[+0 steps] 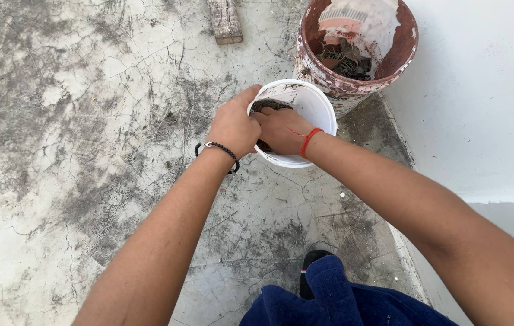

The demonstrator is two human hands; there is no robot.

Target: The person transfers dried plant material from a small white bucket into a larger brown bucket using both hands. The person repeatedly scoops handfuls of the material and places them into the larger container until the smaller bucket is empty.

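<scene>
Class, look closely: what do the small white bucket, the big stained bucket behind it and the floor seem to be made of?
Small white bucket: probably plastic, smooth thin wall, slightly glossy. Big stained bucket: likely plastic too, white under reddish-brown smears, matte with dirt. Floor: cement or concrete by the look, rough, grey, cracked and darkly stained.

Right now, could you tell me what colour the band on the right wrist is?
The wrist band is red, seen in the head view.

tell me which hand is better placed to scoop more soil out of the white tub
Right, probably. The right hand is already down inside the white tub, on the dark soil. The left hand grips the rim from outside, seemingly steadying it.
</scene>
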